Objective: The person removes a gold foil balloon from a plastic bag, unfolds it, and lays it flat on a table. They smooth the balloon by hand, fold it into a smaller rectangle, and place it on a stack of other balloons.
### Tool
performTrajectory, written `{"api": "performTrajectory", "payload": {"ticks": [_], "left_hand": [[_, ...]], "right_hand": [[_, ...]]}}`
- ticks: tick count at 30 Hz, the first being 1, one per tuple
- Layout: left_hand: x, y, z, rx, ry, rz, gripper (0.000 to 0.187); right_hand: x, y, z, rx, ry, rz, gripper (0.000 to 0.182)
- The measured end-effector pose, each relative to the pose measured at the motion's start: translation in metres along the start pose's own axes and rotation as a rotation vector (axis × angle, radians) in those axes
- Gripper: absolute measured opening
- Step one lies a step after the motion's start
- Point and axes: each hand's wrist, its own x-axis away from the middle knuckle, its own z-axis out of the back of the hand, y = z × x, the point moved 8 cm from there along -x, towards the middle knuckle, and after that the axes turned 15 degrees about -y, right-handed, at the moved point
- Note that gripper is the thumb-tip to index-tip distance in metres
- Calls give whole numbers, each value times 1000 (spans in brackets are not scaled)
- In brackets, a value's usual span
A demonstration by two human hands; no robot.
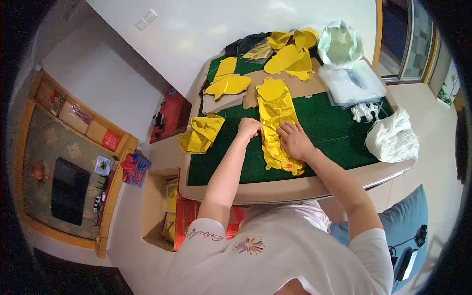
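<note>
A long, crinkled yellow foil-like piece lies lengthwise on the green table mat. Its ends are rounded with small tabs, and red marks show at the near end. My left hand is closed, fingers pinched at the left edge of this piece; the fingertips are partly hidden. My right hand rests flat on its right side, fingers stretched out. Left of my left hand sits a crumpled yellow piece. Beyond it, flat yellow cut-outs lie on white sheets.
At the back are a yellow heap, a clear plastic bag and stacked clear plastic sleeves. White string bundles at the right edge. An open cardboard box stands below left; a blue cushion is at right.
</note>
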Motion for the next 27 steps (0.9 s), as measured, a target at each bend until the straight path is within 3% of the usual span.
{"api": "performTrajectory", "payload": {"ticks": [18,25,27], "left_hand": [[-28,0,1,28,32,-29,29],[-36,20,7,124,54,-44,21],[-39,17,8,122,94,35,16]], "right_hand": [[1,0,2,9,5,-5,37],[0,-2,-1,26,-25,-2,39],[0,0,0,41,-31,-8,39]]}}
